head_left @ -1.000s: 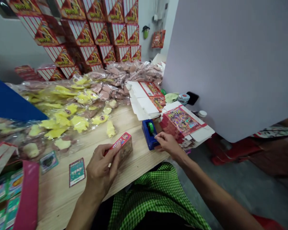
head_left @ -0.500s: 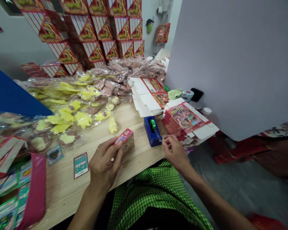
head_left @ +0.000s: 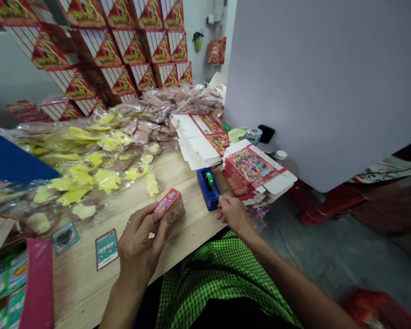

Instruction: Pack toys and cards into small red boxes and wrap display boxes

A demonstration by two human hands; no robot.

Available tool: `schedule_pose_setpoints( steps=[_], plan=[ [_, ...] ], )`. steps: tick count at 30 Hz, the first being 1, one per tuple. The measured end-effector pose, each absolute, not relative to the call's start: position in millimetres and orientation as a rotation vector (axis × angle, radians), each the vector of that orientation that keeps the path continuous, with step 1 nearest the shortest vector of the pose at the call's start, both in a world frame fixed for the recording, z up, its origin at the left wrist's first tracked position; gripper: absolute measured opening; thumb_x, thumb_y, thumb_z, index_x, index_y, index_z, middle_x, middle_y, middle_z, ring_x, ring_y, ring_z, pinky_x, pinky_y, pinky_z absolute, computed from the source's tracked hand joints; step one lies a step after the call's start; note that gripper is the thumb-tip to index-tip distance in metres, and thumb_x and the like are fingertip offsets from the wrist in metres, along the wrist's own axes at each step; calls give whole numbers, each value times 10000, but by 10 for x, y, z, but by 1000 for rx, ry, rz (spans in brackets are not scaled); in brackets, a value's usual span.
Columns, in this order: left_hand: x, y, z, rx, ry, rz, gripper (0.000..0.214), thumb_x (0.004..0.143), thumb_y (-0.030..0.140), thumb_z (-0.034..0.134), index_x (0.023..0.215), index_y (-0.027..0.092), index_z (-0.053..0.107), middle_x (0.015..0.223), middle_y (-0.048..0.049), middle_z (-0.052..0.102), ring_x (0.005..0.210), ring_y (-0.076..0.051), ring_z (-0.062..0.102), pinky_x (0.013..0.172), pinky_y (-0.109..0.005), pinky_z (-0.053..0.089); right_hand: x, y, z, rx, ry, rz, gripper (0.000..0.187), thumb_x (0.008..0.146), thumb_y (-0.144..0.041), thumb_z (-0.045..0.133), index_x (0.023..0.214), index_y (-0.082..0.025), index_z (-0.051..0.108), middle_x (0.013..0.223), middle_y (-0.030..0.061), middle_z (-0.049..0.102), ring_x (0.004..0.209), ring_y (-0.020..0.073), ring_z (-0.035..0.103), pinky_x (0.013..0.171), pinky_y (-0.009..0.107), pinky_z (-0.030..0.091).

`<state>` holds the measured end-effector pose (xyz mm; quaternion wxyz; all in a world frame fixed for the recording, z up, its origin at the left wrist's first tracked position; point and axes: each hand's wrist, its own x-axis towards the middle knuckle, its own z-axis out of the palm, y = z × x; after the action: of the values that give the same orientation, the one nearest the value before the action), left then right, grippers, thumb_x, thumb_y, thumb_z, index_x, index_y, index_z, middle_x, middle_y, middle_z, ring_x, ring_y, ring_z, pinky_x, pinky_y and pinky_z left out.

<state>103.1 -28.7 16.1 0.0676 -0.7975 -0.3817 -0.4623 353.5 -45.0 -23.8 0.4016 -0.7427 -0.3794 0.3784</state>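
My left hand (head_left: 140, 240) grips a small red-topped cardboard box (head_left: 176, 212) on the wooden table, with fingers on the top edge and the thumb on its near side. Just right of the box stands a blue tape dispenser (head_left: 210, 201) with a green-cored tape roll (head_left: 209, 180). At its cutter end, my right hand (head_left: 233, 214) is closed, fingertips pinching the end of the clear tape. A teal card (head_left: 107, 249) and a darker card (head_left: 66, 238) lie flat to the left of my left hand.
Flattened printed cartons (head_left: 256, 167) are piled right of the dispenser. Bagged yellow pieces (head_left: 108, 180) and bagged pinkish pieces (head_left: 164, 109) cover the back. Red boxes (head_left: 132, 48) are stacked behind. A pink-walled container (head_left: 40, 283) holds cards at left. A grey panel (head_left: 315, 91) rises at right.
The camera view has turned slightly to the right. My right hand has shifted a little, with its fingers now lower around the dispenser's cutter end. My left hand keeps hold of the small box.
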Motion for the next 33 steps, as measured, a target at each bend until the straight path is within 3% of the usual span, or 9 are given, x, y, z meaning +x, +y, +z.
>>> schedule_pose_setpoints(
  steps=[4,10,13,18,22,33],
  plan=[
    [1019,-275,143,-2413,-1159,-1424,173,890,119,685,1046,192,693,1076,-77,725,895,-193,725,761,-302,606,3440,-406,-319,-1785,-880,915,276,877,-364,517,643,-217,526,515,13,636,434,145,580,469,229,407],
    [1008,-259,130,-2440,-1131,-1439,180,887,99,687,1052,172,690,1063,-89,716,889,-185,715,732,-285,597,3400,-528,-302,-1594,-893,934,242,872,-381,468,698,-223,525,799,71,756,746,201,731,727,313,576],
    [1016,-258,143,-2421,-1104,-1461,156,890,92,681,1028,166,685,1052,-89,716,868,-176,710,723,-276,591,3437,-602,-346,-1610,-963,878,255,907,-372,448,747,-219,575,886,63,755,858,200,717,808,325,561],
    [1021,-256,184,-2430,-1132,-1431,170,882,97,694,1035,172,690,1075,-83,725,836,-169,707,708,-270,592,3590,-601,-505,-1805,-1102,717,224,855,-260,475,634,-227,489,647,13,617,670,180,587,672,286,439],
    [1039,-270,205,-2412,-1167,-1417,116,895,122,686,1000,173,689,1068,-86,728,862,-188,723,724,-292,604,3665,-584,-528,-1870,-1256,624,235,859,-238,465,624,-231,457,618,-2,542,634,172,502,638,285,357],
    [1031,-285,182,-2348,-1115,-1397,134,898,125,682,1031,144,693,1025,-112,763,891,-211,740,813,-317,591,3607,-721,-391,-1840,-1475,448,233,846,-158,462,651,-247,371,730,48,554,741,206,520,721,319,389]
  ],
)
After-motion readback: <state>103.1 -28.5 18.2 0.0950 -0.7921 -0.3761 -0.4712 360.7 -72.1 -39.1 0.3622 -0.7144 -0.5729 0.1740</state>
